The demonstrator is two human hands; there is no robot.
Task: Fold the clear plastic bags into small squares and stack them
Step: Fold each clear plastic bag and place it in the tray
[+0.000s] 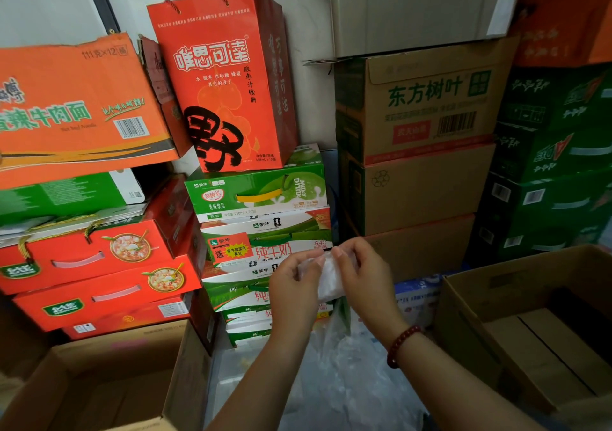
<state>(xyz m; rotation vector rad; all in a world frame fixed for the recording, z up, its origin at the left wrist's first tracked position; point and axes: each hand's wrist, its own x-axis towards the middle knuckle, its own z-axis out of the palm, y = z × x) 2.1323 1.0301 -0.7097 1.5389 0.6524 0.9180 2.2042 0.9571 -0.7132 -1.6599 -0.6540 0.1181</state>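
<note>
A clear plastic bag is bunched into a small folded wad and held up in the air in front of the stacked drink cartons. My left hand pinches its left edge with thumb and fingers. My right hand, with a red bead bracelet on the wrist, pinches the top right of the wad. A loose tail of the bag hangs down below the hands. More clear plastic bags lie crumpled in a pile low down, under my forearms.
An open cardboard box stands at the right and another open cardboard box at the lower left. Stacks of red, green and brown cartons fill the wall behind. A red gift bag sits on top.
</note>
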